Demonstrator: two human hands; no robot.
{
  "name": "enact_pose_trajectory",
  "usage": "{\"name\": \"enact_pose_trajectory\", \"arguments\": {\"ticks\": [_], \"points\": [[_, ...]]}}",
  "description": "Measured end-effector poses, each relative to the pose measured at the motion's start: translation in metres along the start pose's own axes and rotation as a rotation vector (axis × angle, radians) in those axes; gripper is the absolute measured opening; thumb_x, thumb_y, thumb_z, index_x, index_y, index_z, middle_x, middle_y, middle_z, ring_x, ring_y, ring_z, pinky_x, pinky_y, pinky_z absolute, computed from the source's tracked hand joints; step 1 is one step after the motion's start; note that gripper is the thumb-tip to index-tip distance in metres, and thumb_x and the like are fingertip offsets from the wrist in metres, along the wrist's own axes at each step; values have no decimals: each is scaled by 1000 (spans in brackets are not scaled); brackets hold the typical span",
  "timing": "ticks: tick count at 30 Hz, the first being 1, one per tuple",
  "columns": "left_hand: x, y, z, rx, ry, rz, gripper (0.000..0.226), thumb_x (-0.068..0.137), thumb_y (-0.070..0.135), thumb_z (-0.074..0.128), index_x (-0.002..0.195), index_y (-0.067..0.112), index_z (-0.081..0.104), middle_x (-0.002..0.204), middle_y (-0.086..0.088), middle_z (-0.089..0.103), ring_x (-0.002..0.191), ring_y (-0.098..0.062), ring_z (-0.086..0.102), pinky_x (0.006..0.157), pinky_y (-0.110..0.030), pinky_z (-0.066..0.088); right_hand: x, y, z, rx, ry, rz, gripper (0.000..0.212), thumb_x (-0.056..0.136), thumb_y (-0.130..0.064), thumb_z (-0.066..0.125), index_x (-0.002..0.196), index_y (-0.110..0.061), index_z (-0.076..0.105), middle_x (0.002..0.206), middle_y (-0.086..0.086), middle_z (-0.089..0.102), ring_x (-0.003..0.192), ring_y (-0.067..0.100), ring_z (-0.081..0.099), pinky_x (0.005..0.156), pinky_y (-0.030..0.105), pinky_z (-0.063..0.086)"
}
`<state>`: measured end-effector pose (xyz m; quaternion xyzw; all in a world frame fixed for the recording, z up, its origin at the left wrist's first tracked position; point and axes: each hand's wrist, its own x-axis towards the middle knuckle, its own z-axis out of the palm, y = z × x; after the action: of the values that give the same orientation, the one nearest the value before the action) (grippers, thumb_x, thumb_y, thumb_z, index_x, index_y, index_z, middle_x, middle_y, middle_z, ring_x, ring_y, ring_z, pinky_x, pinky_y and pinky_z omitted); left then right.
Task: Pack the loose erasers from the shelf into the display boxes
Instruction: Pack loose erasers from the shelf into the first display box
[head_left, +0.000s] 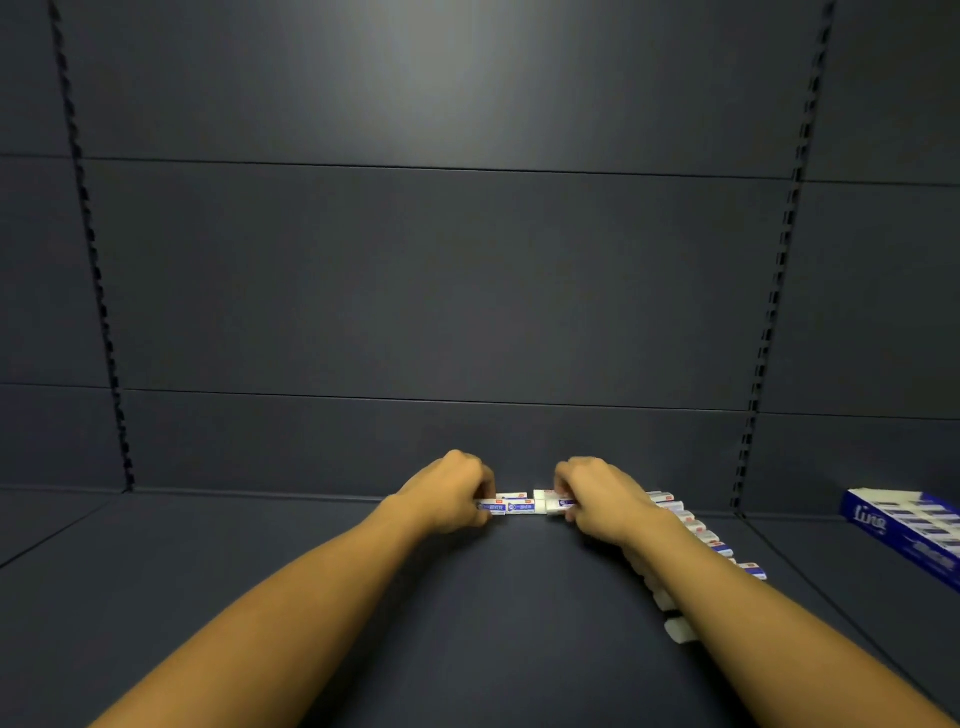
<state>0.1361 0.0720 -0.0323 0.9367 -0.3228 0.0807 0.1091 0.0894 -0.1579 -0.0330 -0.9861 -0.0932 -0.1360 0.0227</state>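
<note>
Both hands are down at the back of the shelf (467, 597) now. My left hand (449, 493) has its fingers curled onto the left end of a short run of erasers (511, 505), and my right hand (597, 501) pinches the eraser at the other end. The hands sit near each other, with a small gap in the run between them. I'd say I'm gathering a batch to lift.

More loose erasers trail off in a row (698, 530) under and beside my right forearm, heading toward the front. The box (904, 525), blue and already showing erasers inside, lies well apart at the far right edge.

Risks from here: squeezing a row from its two ends only holds if the pressure stays even. Any slack and the middle pieces could buckle up and drop out. That gap means the two halves may not be butted together yet. My right forearm hangs just over the trailing row, so a careless swing toward the box could scatter it. The carry to the box is long, too.

The shelf is dark, matte and flat, as is the back panel (441, 286). Slotted uprights (93, 260) run up either side. The light is dim, with a soft glare high on the panel.
</note>
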Motion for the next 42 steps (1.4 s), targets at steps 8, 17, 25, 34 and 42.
{"name": "enact_pose_trajectory", "arguments": {"ticks": [8,17,25,34,42], "points": [[23,38,-15,7,-4,210,17,88,32,72,98,19,68,100,4,57,87,-16,60,78,-39,57,-41,13,-29,-31,104,117,18,85,-16,73,102,-17,68,102,-3,53,100,18,53,78,34,49],[32,105,6,-10,7,396,20,82,17,67,102,18,68,107,2,57,90,-18,58,76,-36,55,-124,40,-52,-97,163,377,21,85,-2,66,99,-17,70,105,-1,59,103,18,54,85,34,51],[32,187,13,-28,-2,477,20,89,24,70,107,18,69,111,2,57,94,-19,59,83,-39,56,-196,74,-77,-103,164,543,20,84,-20,77,103,-16,71,108,4,63,98,24,61,82,36,53],[16,287,15,-18,-40,446,21,86,14,67,107,16,73,106,-4,64,90,-24,64,81,-41,59,-291,115,-95,-15,167,640,14,81,-15,78,96,-17,77,101,6,71,93,23,66,83,38,56],[5,372,21,-35,3,415,19,82,15,63,98,19,73,97,-2,65,81,-20,64,72,-37,58,-370,157,-130,-106,142,647,14,86,-12,70,98,-14,73,107,8,66,97,26,63,82,34,55]]}}
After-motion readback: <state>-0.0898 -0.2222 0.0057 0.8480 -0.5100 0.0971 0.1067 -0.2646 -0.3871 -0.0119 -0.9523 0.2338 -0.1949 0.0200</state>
